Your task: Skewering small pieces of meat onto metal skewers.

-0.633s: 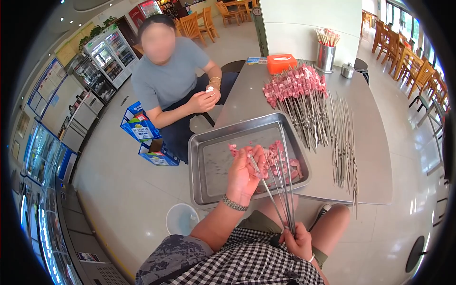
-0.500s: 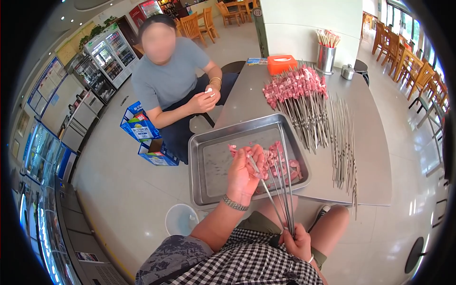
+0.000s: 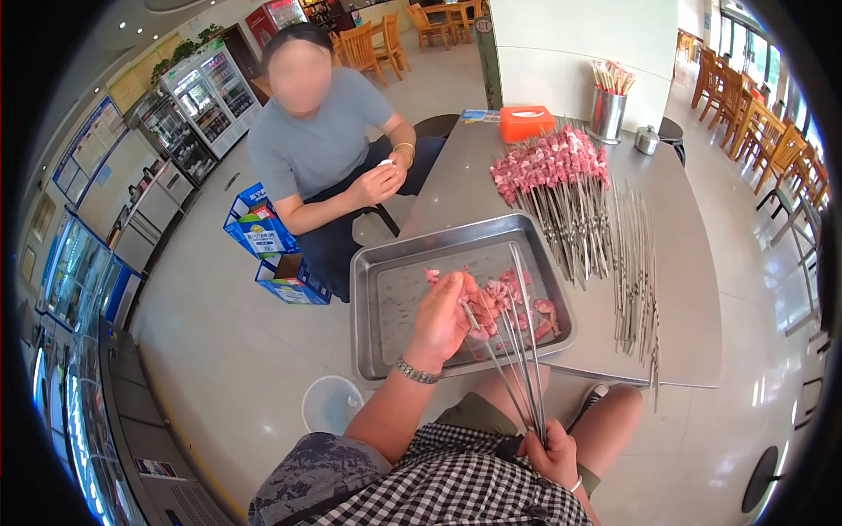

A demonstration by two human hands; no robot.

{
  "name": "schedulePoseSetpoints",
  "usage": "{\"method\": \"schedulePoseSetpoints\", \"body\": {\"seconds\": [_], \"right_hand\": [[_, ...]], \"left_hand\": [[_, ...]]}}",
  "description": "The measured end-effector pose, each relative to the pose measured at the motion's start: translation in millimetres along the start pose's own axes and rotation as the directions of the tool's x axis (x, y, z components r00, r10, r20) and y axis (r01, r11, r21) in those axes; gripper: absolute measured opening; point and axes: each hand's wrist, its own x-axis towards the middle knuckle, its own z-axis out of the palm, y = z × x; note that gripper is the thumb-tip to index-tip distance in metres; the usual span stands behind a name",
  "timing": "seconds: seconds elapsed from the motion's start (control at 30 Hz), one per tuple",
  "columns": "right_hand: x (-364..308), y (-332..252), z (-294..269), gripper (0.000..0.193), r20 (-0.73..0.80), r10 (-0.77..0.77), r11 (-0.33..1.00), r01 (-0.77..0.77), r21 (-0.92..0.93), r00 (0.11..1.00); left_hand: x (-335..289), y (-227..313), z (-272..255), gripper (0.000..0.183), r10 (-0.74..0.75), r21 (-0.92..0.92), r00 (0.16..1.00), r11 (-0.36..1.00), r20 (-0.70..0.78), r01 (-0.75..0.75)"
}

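Observation:
Over the metal tray (image 3: 372, 326), my left hand (image 3: 443, 317) is closed with curled fingers on a piece of raw meat, at the upper end of one metal skewer; the fingers partly hide the meat. My right hand (image 3: 551, 454), low in front of my lap, grips the lower ends of several long metal skewers (image 3: 526, 386). They fan up toward the tray, and one of them slants to my left hand. Loose pink pieces of raw meat (image 3: 544, 317) lie in the right part of the tray, beside and beneath the skewers.
The table (image 3: 684, 307) bears a pile of loaded meat skewers (image 3: 557, 167), bare skewers (image 3: 635, 272), an orange tissue box (image 3: 526, 124), a steel canister (image 3: 607, 114) and a small lidded pot (image 3: 646, 140). Across sits another person (image 3: 320, 131), hands together. Blue cartons (image 3: 294, 279) and a bucket (image 3: 330, 405) stand on the floor.
My left hand has turned from a half-open palm to curled fingers, dipping slightly toward the tray. My right hand keeps its grip on the skewers, slightly lower.

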Motion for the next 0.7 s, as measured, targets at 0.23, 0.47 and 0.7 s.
{"method": "schedulePoseSetpoints", "body": {"seconds": [0.23, 0.47, 0.7], "right_hand": [[2, -1, 3, 0.016, -0.018, 0.017, 0.999, -0.016, 0.03, 1.0], [1, 3, 6, 0.016, -0.037, 0.005, 0.999, -0.004, 0.035, 0.999], [-3, 6, 7, 0.014, -0.069, 0.017, 0.999, -0.015, 0.036, 0.997]], "left_hand": [[-1, -4, 13, 0.03, 0.132, 0.177, 0.988, 0.977, -0.077, -0.117], [-2, -10, 15, 0.031, 0.131, 0.082, 0.988, 0.989, -0.081, -0.124], [-6, -21, 26, 0.031, 0.071, -0.092, 0.992, 0.993, -0.103, -0.08]]}}
